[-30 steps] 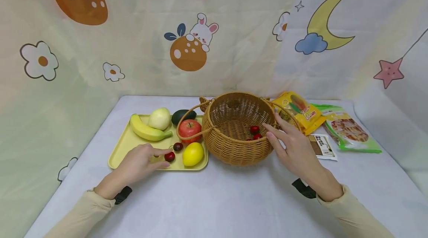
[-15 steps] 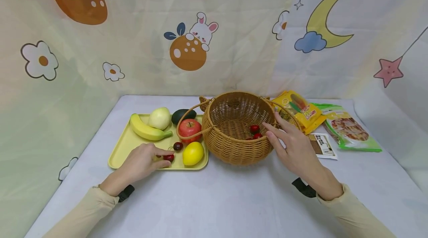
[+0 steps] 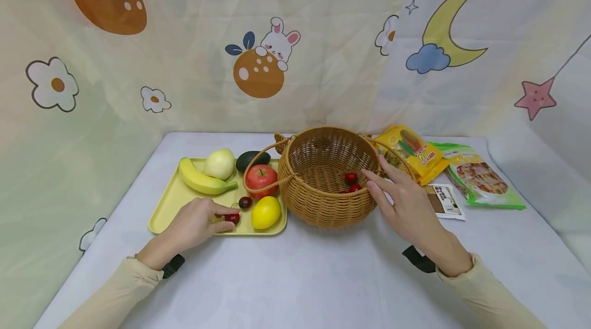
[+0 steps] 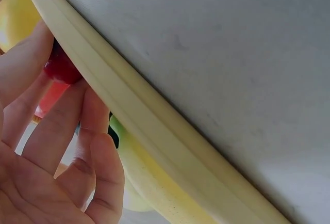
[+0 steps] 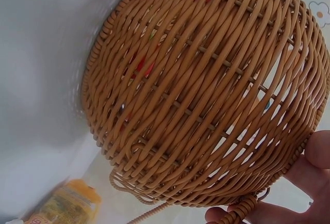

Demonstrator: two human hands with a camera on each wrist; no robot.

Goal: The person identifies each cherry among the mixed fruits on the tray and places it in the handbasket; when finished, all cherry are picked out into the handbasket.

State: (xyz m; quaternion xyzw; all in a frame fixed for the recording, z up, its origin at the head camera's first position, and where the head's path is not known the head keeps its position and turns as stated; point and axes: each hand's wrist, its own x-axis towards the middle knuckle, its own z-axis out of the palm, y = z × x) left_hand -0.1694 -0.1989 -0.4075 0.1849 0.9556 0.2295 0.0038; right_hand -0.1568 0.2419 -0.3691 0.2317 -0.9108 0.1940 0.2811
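Tray [image 3: 173, 210] of yellow colour is lying on the table [image 3: 314, 277] in the head view, and near its front edge the left hand [image 3: 196, 221] is pinching one red cherry [image 3: 232, 218] between thumb and finger. One darker cherry [image 3: 245, 202] is lying just beside, near the lemon [image 3: 266, 212]. With rather straight fingers, the right hand [image 3: 408, 203] is resting on the rim of the wicker basket [image 3: 329, 211], inside which other red cherries [image 3: 351, 178] are lying. In the left wrist view, the tray's edge is partly hiding the pinched cherry. In the right wrist view, fingers are touching the basket's rim.
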